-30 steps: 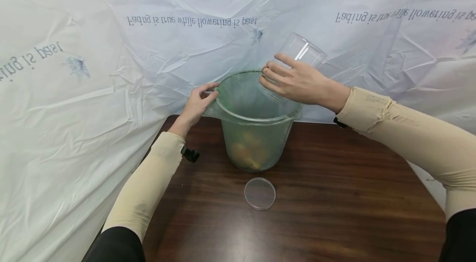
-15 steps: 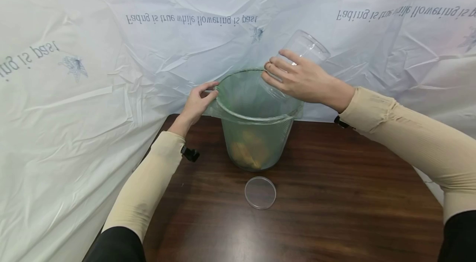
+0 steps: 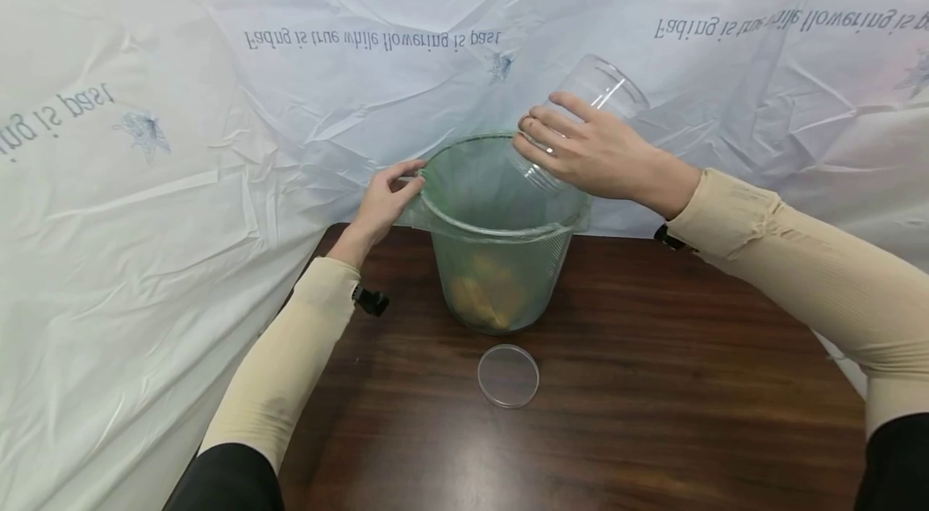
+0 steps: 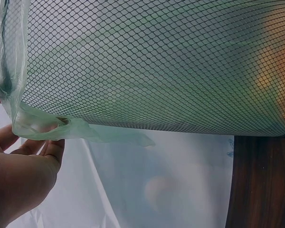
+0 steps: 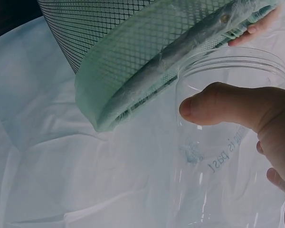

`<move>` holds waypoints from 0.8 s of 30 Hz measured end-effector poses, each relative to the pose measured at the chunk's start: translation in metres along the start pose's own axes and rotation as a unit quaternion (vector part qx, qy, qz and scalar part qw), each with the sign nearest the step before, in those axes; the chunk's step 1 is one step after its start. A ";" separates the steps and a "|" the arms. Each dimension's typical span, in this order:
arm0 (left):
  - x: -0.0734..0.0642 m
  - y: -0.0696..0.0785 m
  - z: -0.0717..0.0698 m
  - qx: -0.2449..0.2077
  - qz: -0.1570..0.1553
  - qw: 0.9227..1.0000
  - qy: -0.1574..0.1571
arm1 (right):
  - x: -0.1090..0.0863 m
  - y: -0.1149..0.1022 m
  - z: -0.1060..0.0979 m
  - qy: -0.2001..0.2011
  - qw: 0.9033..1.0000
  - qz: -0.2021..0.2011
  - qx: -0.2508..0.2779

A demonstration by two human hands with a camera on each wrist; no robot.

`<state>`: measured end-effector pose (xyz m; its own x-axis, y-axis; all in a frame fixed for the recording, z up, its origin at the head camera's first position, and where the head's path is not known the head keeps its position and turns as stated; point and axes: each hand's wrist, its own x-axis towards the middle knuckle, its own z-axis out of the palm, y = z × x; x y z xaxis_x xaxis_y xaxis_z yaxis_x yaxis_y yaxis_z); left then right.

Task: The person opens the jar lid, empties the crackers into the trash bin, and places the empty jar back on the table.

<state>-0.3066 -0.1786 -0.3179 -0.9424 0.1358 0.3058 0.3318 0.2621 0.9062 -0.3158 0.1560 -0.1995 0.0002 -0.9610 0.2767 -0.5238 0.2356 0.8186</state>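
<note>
A mesh wastebasket point(image 3: 501, 277) lined with a translucent green bag point(image 4: 109, 135) stands near the back of the table, with orange-yellow stuff point(image 3: 486, 293) showing through its lower wall. At its left rim, my left hand point(image 3: 388, 201) pinches the bag-covered edge between thumb and fingers. My right hand point(image 3: 588, 152) grips a clear plastic jar point(image 3: 606, 88) over the right side of the opening. Tilted, the jar points its threaded mouth point(image 5: 232, 61) down into the basket and its base up to the right. Through its transparent wall, no contents show.
A round clear lid point(image 3: 508, 375) lies on the dark wooden table point(image 3: 653, 382) in front of the wastebasket. Behind and to the left hangs a white printed sheet point(image 3: 348, 100), close to the basket's back rim.
My right hand has shifted slightly right with the jar, whose base has risen a little. The left hand keeps its hold on the rim.
</note>
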 end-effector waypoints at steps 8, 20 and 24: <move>0.002 0.002 -0.001 -0.006 -0.015 1.000 -0.006 | -0.001 0.000 -0.002 0.036 0.999 0.020 0.019; 0.000 0.000 0.000 0.004 0.000 1.000 0.000 | -0.010 0.008 -0.006 0.042 0.995 0.070 0.047; 0.001 -0.001 0.001 0.004 0.004 1.000 0.002 | -0.015 0.010 -0.009 0.026 0.996 0.077 0.045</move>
<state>-0.3074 -0.1781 -0.3189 -0.9400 0.1337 0.3138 0.3392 0.2693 0.9014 -0.3138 0.1741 -0.1911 -0.0435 -0.9056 0.4220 -0.5947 0.3629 0.7174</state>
